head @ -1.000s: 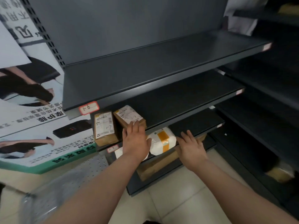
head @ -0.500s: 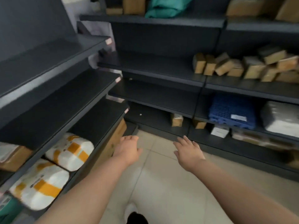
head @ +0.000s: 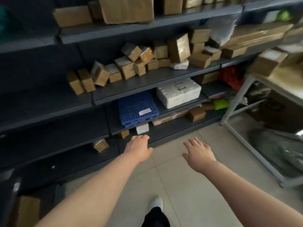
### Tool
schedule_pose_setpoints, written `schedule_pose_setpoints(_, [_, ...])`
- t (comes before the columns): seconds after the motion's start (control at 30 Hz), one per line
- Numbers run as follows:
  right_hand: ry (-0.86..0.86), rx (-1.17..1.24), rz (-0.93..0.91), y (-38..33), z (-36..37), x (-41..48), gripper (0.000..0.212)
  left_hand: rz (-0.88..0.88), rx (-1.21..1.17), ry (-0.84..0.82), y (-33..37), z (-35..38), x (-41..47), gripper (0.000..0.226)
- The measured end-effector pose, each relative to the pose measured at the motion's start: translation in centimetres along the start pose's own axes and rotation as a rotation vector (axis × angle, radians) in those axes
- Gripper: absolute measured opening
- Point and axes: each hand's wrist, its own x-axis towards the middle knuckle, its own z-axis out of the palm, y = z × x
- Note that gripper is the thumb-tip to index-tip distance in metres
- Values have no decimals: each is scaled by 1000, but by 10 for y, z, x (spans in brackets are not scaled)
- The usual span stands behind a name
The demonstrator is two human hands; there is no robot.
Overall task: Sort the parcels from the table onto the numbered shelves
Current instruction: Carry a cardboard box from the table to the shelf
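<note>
A: Hands?

B: Left hand (head: 139, 147) was stretched out low in front of the dark grey metal shelves (head: 147, 81), fingers close together and loosely bent, thumb out, gripping nothing. Right hand (head: 199, 154) hung over the beige tiled floor (head: 180, 185), fingers spread, also gripping nothing.

A: Parcels?

B: A jumbled row of small brown cardboard parcels (head: 126, 69) sat on the middle shelf, some upright, some tipped against each other. A large brown cardboard box (head: 126, 9) stood on the shelf above. More brown parcels (head: 268, 62) sat on the pale-topped bench (head: 285, 82) with a white metal frame, far right.

A: Lower shelves?

B: A blue perforated plastic crate (head: 136, 108) lay beside a white foam box (head: 178, 92) on the same shelf. Under the crate was a small white carton (head: 142, 128), with a small brown box (head: 100, 145) further left on the bottom shelf. Labels were too blurred to read.

A: Anything else?

B: A white shoe (head: 156, 203) stood on the floor, bottom centre.
</note>
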Motion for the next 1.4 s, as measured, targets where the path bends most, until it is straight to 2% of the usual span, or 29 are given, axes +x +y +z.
schedule_pose_setpoints(0.3, [53, 165, 439, 113, -47, 39, 52, 412, 65, -103, 134, -35, 156, 42])
schedule_pose_setpoints(0.47, [74, 270, 679, 185, -60, 27, 52, 598, 141, -161, 221, -32, 205, 42])
schedule_pose_setpoints(0.67, [134, 331, 875, 279, -67, 3, 51, 762, 167, -213, 341, -8, 241, 43])
schedule_pose_setpoints(0.87, [200, 380, 920, 398, -80, -9, 52, 838, 157, -168, 474, 8, 266, 42])
schedule_pose_setpoints(1.07, [265, 410, 905, 520, -106, -15, 50, 796, 78, -126, 595, 18, 296, 44])
schedule_pose_setpoints(1.4, [195, 474, 858, 621, -114, 40, 48, 702, 88, -155, 684, 32, 364, 48])
